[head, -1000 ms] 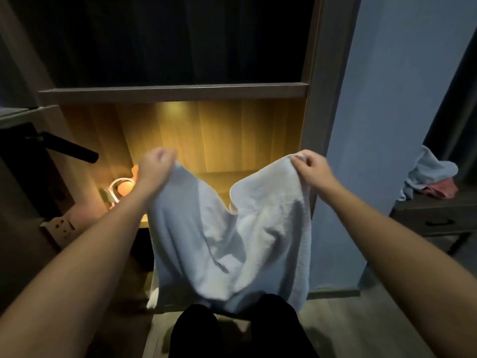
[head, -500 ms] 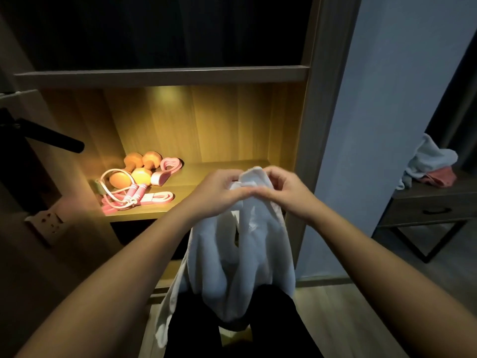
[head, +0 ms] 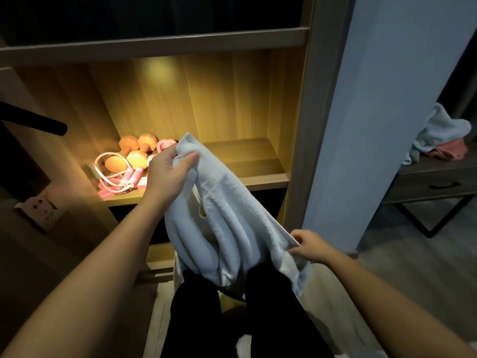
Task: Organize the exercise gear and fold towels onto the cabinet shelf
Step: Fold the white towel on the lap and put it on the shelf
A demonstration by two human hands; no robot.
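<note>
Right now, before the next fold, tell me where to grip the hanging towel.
Probably the lower right edge, pinched from the right, where the right hand is: the towel hangs from the left hand gripping its bunched top, and that edge runs taut while the bottom sags in folds.

The person is wearing plain black trousers (head: 198,313), hanging loose over both legs. The left forearm (head: 108,262) and right forearm (head: 374,288) are showing bare to the edge of view.
</note>
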